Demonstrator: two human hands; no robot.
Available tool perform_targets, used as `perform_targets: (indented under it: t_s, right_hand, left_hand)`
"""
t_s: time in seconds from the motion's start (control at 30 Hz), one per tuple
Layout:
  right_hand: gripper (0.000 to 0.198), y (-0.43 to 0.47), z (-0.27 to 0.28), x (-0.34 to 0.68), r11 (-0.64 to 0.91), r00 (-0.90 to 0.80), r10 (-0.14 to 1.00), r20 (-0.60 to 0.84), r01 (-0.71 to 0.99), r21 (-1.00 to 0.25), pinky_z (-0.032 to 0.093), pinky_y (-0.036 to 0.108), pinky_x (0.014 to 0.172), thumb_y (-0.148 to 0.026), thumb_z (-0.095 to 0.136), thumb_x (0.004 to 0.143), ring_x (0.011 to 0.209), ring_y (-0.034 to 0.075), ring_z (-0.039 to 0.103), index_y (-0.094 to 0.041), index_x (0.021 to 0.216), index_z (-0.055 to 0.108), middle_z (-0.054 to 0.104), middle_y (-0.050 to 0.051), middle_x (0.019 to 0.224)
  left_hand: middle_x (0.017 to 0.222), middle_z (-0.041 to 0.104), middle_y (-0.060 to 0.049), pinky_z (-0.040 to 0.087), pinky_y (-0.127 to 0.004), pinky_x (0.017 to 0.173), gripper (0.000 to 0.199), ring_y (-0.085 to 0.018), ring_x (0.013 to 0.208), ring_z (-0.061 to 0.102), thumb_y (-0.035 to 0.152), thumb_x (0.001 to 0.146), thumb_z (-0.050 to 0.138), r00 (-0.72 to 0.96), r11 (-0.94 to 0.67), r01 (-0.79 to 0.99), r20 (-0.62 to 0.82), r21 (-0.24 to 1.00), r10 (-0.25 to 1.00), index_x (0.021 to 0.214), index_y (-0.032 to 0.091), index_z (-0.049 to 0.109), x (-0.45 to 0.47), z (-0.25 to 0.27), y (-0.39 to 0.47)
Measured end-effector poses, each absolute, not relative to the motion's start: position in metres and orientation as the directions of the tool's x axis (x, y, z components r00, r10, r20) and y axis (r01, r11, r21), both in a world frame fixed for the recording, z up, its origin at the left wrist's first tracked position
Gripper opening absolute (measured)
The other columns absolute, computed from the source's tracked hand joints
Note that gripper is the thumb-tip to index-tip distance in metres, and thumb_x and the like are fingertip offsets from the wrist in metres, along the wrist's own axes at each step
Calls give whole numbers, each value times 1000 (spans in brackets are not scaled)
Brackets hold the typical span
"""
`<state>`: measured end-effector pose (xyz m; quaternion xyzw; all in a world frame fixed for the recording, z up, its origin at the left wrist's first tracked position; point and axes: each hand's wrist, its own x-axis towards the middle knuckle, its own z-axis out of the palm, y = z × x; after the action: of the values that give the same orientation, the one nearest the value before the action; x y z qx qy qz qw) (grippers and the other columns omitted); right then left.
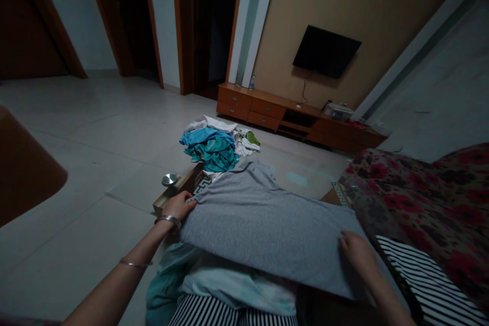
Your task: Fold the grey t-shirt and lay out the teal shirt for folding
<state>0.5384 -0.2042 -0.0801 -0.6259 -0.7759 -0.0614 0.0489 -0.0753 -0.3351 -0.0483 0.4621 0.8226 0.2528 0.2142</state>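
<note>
A grey T-shirt (267,219) is spread out in front of me, partly over the glass table, its near edge hanging above my lap. My left hand (178,209), with a bangle at the wrist, is closed on its left edge. On the right side of the cloth, my right hand (358,252) pinches the fabric with curled fingers. Beneath the shirt's near edge lie pale and teal clothes (237,280) on my lap, above black-and-white striped fabric (206,310).
A heap of blue, teal and white clothes (214,145) lies at the table's far end. A round metal piece (169,179) is at the table's left side. To the right stands a flower-patterned sofa (412,193) with striped cloth (428,275). A low TV cabinet (267,109) lines the wall.
</note>
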Motion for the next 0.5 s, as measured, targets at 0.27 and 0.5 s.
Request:
perform_targets:
  t_s: [0.27, 0.5]
  right_hand:
    - [50, -91, -7, 230, 742, -715, 670, 200, 650, -162, 36, 29, 98, -4, 46, 78, 117, 20, 48, -17, 125, 56, 56, 8, 127]
    - [28, -39, -8, 123, 842, -846, 528, 73, 532, 83, 34, 34, 98, -15, 52, 83, 116, 24, 45, -16, 104, 69, 60, 10, 120]
  left_hand:
    - [77, 67, -3, 36, -26, 63, 38, -23, 78, 61, 55, 71, 51, -431, 414, 704, -116, 577, 895, 80, 20, 62, -77, -49, -337]
    - [71, 63, 0, 37, -25, 64, 39, -22, 75, 59, 58, 69, 53, -385, 366, 664, -122, 652, 915, 73, 19, 56, -82, -48, -338]
